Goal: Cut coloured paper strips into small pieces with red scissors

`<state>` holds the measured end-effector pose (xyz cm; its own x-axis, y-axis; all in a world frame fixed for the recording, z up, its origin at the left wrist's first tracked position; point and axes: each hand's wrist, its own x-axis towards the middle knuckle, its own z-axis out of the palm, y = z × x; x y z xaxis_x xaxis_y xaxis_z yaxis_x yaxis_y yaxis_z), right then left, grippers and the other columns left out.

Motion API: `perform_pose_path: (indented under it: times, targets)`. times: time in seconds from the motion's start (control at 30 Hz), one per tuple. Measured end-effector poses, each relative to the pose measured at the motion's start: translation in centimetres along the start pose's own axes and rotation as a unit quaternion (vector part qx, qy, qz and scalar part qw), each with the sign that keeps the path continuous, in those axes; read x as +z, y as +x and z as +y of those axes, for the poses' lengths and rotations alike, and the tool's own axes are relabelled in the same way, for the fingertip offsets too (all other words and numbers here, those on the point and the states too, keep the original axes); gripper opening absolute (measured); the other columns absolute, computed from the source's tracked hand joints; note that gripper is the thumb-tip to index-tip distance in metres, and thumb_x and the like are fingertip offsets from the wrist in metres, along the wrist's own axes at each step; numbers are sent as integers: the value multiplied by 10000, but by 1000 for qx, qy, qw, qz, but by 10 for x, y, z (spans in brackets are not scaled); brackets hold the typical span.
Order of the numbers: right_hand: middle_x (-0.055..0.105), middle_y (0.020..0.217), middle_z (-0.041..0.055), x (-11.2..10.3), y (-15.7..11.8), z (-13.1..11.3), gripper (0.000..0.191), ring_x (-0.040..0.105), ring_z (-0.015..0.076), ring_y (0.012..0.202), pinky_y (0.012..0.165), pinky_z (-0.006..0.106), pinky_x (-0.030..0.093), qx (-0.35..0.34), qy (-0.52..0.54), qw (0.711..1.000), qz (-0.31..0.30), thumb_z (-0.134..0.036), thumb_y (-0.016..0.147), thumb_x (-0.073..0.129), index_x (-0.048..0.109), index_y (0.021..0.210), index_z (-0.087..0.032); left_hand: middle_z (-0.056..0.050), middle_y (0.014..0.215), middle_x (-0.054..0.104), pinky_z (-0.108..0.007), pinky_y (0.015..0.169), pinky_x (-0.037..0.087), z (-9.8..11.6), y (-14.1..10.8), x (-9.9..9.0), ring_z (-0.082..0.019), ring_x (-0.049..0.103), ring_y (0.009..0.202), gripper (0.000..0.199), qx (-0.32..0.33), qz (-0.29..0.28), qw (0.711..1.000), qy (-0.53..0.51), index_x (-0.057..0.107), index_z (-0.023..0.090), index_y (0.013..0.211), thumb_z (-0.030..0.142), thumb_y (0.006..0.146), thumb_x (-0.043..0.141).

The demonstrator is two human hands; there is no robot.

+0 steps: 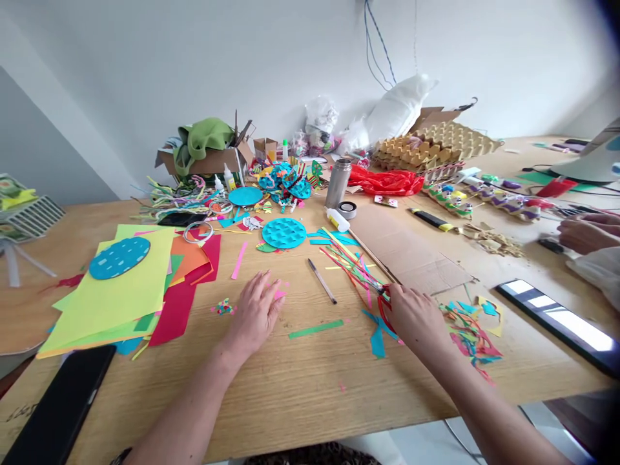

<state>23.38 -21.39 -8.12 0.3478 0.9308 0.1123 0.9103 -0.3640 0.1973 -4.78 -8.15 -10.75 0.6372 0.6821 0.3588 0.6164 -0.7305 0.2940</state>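
Observation:
My left hand [256, 313] lies palm down on the table with its fingers stretched out, over a few small pink paper bits. Left of it sits a little heap of coloured confetti [224, 307]. My right hand [417, 318] is closed around red-handled scissors [384, 306], whose blades point away among thin coloured paper strips [349, 259]. A pen [322, 281] and a green paper strip [316, 329] lie between the hands. Farther back is a blue paper disc [284, 233] with a textured surface.
Coloured paper sheets [116, 284] and a black phone [61, 403] are at left. At right lie cardboard [411, 248], paper scraps [477, 339] and another phone [562, 323]. A metal flask [338, 183] stands behind. Another person's hands [588, 232] are at the right edge.

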Motion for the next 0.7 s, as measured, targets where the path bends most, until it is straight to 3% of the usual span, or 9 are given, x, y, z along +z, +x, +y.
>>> perform_pose_path:
  times: [0.1, 0.33, 0.7]
  targets:
    - [689, 802, 139, 3, 1, 1, 153, 667, 275, 785, 637, 327, 404, -1, -10, 1000, 0, -96, 856, 433, 577, 821, -131, -105, 1286, 542, -454, 1046, 374, 7, -1, -2, -239, 438, 1250, 363, -7, 30, 999, -40, 586, 204, 1185, 340, 927, 369]
    - [661, 695, 119, 14, 4, 9, 145, 663, 268, 674, 568, 320, 397, -21, -31, 999, -1, -182, 879, 421, 539, 801, -150, -127, 1184, 615, -436, 1034, 389, 35, -9, -4, -227, 497, 1173, 274, 102, 28, 984, -140, 658, 146, 1031, 260, 888, 454]
    - [669, 736, 113, 15, 6, 9, 167, 663, 271, 699, 568, 316, 391, -4, -37, 999, -19, -217, 892, 398, 522, 794, -164, -106, 1070, 667, -408, 957, 453, 33, -9, -5, -205, 571, 1057, 239, 109, 38, 982, -152, 668, 158, 942, 238, 890, 448]
